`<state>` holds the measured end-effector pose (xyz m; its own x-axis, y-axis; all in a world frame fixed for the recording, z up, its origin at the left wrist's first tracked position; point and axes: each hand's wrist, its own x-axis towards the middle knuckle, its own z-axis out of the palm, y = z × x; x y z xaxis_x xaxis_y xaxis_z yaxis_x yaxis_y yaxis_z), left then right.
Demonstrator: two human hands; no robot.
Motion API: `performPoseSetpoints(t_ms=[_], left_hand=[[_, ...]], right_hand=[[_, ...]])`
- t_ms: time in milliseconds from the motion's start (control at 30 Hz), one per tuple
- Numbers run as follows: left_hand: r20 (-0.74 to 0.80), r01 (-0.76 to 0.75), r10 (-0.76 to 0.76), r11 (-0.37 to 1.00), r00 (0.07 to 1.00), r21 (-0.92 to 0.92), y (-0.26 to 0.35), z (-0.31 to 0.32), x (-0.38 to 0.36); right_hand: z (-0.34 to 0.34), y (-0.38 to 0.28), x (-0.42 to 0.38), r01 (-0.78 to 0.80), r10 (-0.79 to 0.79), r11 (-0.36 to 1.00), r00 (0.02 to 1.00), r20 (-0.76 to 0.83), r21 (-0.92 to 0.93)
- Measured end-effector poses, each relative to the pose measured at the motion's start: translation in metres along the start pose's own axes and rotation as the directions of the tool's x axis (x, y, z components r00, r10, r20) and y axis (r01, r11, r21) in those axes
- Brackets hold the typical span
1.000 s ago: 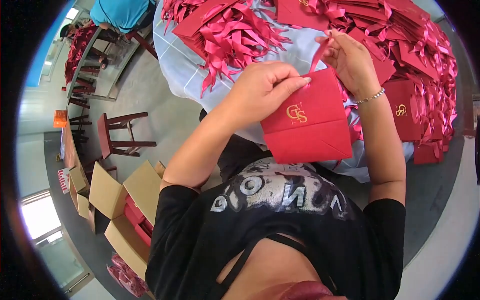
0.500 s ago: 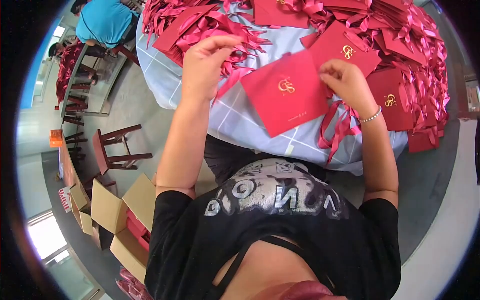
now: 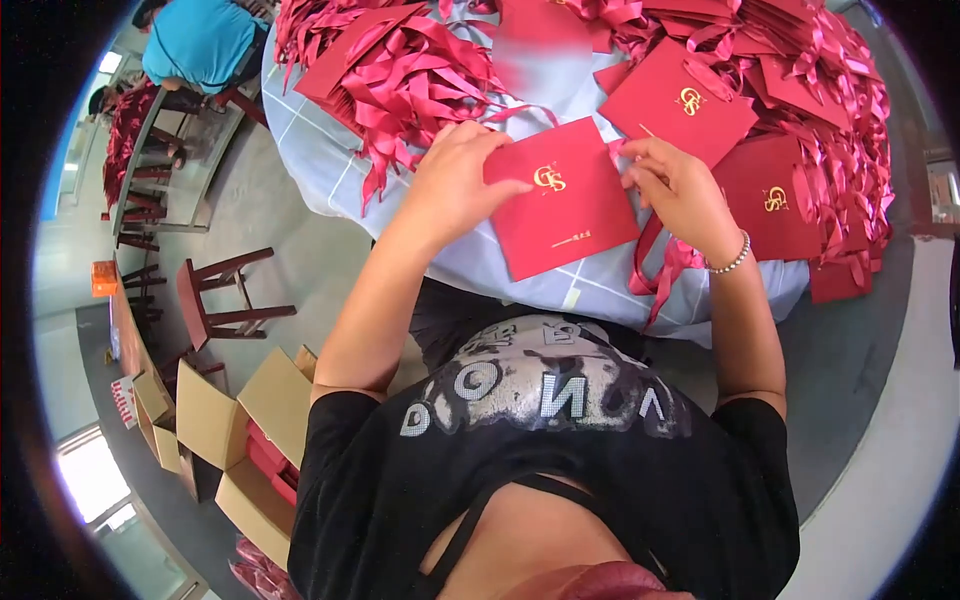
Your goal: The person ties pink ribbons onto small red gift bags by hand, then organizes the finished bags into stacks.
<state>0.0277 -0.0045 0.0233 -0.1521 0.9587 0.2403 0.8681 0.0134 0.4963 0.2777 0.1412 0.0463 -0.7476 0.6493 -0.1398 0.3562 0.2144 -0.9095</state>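
A flat red paper bag (image 3: pixel 575 225) with a gold logo lies at a tilt near the table's front edge. My left hand (image 3: pixel 455 185) grips its left side, thumb over the front near the logo, the other fingers partly hidden at the upper edge. At the bag's upper right corner, my right hand (image 3: pixel 685 190) is closed in a pinch on a pink-red ribbon (image 3: pixel 616 152). More loose ribbon (image 3: pixel 662 268) hangs below that hand, beside the bag. A second red bag (image 3: pixel 678 105) lies just beyond my right fingers.
The table wears a pale blue checked cloth (image 3: pixel 325 170). Ribboned bags are piled at the back left (image 3: pixel 420 80) and along the right (image 3: pixel 850 170). On the floor to the left stand an open carton (image 3: pixel 215 420) and a wooden stool (image 3: pixel 215 295). A person in blue (image 3: pixel 200 45) sits beyond.
My left hand has come down from the ribbon pile onto the bag's left side. The bag has turned slightly and shifted left. My right hand stays at its right corner.
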Motion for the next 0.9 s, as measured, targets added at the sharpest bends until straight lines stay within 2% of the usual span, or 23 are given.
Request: performPoseSetpoints(t_ms=[100, 200, 267, 333, 367, 467, 567, 667, 700, 733, 767, 867, 900], left_hand=[[0.041, 0.018, -0.013, 0.993, 0.999, -0.121, 0.000, -0.006, 0.003], [0.012, 0.062, -0.061, 0.959, 0.998, -0.276, 0.002, -0.007, -0.003], [-0.057, 0.003, -0.021, 0.949, 0.998, -0.314, -0.001, -0.007, -0.009], [-0.079, -0.004, -0.023, 0.946, 0.997, -0.325, -0.003, -0.010, -0.014], [-0.067, 0.021, -0.044, 0.948, 0.997, -0.318, -0.004, -0.012, -0.017], [-0.041, 0.069, -0.085, 0.953, 0.996, -0.295, -0.004, -0.022, -0.021], [-0.006, 0.113, -0.121, 0.943, 0.993, -0.314, -0.001, -0.030, -0.024], [0.044, 0.166, -0.160, 0.929, 0.986, -0.330, -0.001, -0.035, -0.025], [0.067, 0.199, -0.188, 0.915, 0.980, -0.352, 0.001, -0.036, -0.024], [0.090, 0.233, -0.215, 0.898, 0.972, -0.374, 0.003, -0.036, -0.024], [0.079, 0.217, -0.202, 0.899, 0.976, -0.380, 0.003, -0.035, -0.023], [0.094, 0.163, -0.136, 0.886, 0.986, -0.434, 0.001, -0.029, -0.016], [0.079, 0.117, -0.092, 0.900, 0.993, -0.419, -0.001, -0.026, -0.013]], right_hand=[[-0.001, 0.007, -0.003, 0.052, -0.049, 0.997, 0.997, -0.054, 0.054], [-0.008, 0.005, -0.011, 0.072, -0.065, 0.973, 0.997, 0.041, -0.219], [-0.009, 0.017, -0.010, 0.289, -0.267, 0.880, 0.957, 0.109, -0.376], [-0.003, 0.015, -0.010, 0.474, -0.467, 0.691, 0.869, 0.162, -0.546], [-0.006, 0.011, -0.011, 0.424, -0.377, 0.731, 0.904, 0.201, -0.534], [-0.007, 0.011, -0.005, 0.475, -0.411, 0.699, 0.879, 0.244, -0.535], [-0.009, 0.015, 0.001, 0.458, -0.404, 0.659, 0.885, 0.233, -0.597], [-0.005, 0.022, 0.007, 0.458, -0.492, 0.788, 0.870, 0.027, -0.411], [-0.006, 0.020, 0.008, 0.390, -0.404, 0.901, 0.914, -0.043, -0.188], [-0.007, 0.017, 0.005, 0.301, -0.296, 0.952, 0.951, -0.084, 0.052], [-0.007, 0.013, 0.003, 0.195, -0.175, 0.937, 0.980, -0.094, 0.291], [-0.009, -0.017, 0.000, 0.099, -0.114, 0.852, 0.993, -0.002, 0.514], [0.000, -0.024, 0.002, 0.113, -0.108, 0.839, 0.993, -0.040, 0.532]])
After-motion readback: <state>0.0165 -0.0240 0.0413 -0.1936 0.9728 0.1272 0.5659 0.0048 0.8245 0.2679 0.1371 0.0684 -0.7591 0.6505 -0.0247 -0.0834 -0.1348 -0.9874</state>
